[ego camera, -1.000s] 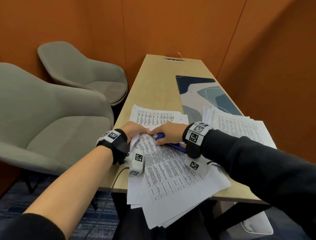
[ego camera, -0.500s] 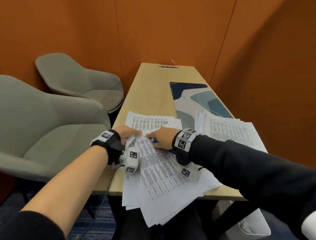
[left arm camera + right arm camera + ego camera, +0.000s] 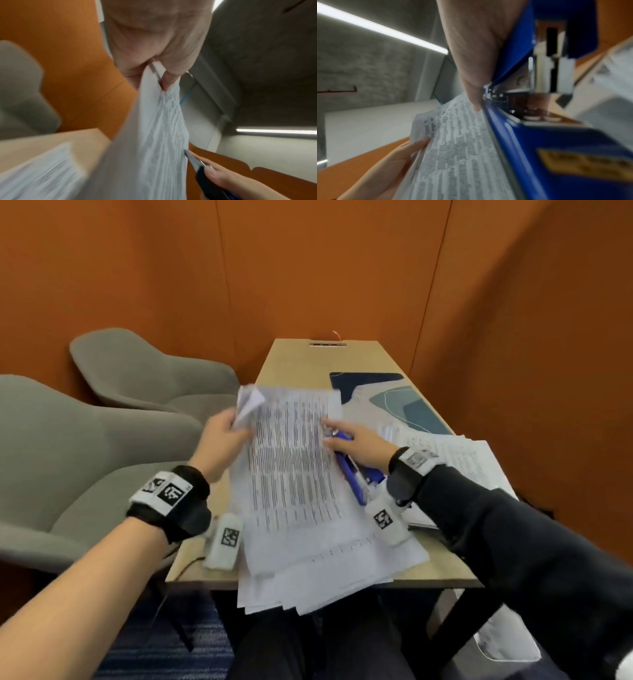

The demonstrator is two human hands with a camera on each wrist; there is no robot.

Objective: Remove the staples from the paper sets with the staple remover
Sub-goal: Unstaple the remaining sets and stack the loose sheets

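While your left hand (image 3: 222,436) pinches the lifted paper set (image 3: 291,460) and your right hand (image 3: 356,445) grips the staple remover (image 3: 347,470), you seem between staples; next, set these sheets aside.

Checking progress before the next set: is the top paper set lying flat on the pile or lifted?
Lifted. The left hand pinches the top paper set at its far corner, raising that end off the pile.

A printed paper set (image 3: 291,467) is lifted at its far left corner, tilted up off a fanned pile of sheets (image 3: 329,580) at the near table edge. A blue staple remover (image 3: 346,467) lies along its right edge, touching it.
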